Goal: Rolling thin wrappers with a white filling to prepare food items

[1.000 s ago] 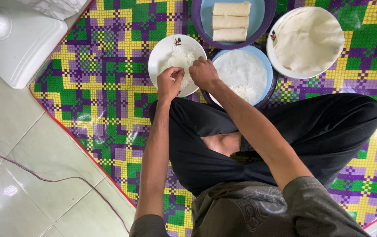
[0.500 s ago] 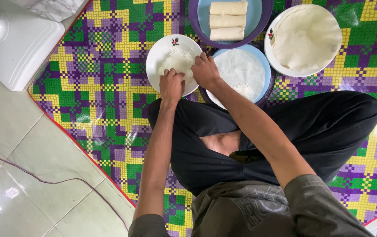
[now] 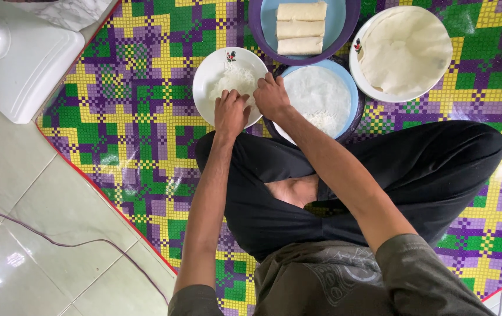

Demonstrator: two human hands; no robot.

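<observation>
I sit cross-legged on a checked woven mat [image 3: 134,129]. A white plate [image 3: 207,73] lies in front of my knee with a thin wrapper and shredded white filling [image 3: 236,79] on it. My left hand [image 3: 230,111] and my right hand [image 3: 271,96] both rest on the near edge of that wrapper, fingers bent and pinching it. To the right stands a blue bowl [image 3: 347,88] holding white filling [image 3: 321,96].
A purple-rimmed blue tray [image 3: 353,20] at the top holds three finished rolls [image 3: 300,28]. A white plate with a stack of round wrappers [image 3: 406,50] is at the top right. A white fan base [image 3: 20,58] stands on the tiled floor at left, with a cable [image 3: 58,240].
Both hands have stayed on the wrapper's near edge; the left hand has shifted slightly closer to the right hand. The view has drifted a little.
</observation>
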